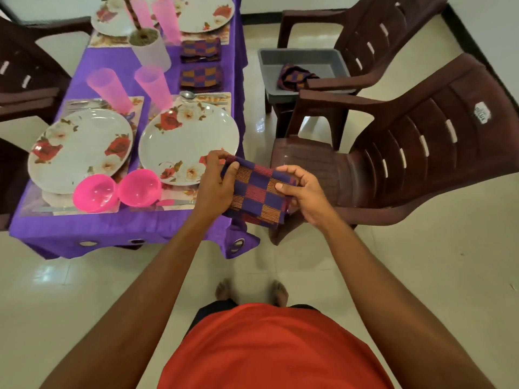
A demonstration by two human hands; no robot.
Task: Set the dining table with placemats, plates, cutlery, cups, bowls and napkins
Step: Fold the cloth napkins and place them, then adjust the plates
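folding step, by the look of it. checked napkin (258, 195) held in mid-air just off the near right corner of the bench (112, 228), above the floor and in front of the brown chair (393, 153). left hand (216, 178) pinching the napkin's far left corner, thumb laid over the cloth. right hand (304, 192) gripping the right edge, thumb on top and fingers curled beneath. seemingly doubled over at least once already, judging by the thick lower edge.

folded napkins (200, 78) lying flat on the bench beyond the nearest plate (188, 141); crumpled napkin (295, 77) waiting in the grey tub (302, 58) on the farther chair.

to do this well: square up the edges before pressing any crease, pull the cloth taut between both hands to straighten the checks, and match the size of the folded ones. then lay it flat beside the nearest plate, clear of the pink bowls (140, 188). likely risk of loose layers slipping apart on the way down, hence a pinch through all layers at once.
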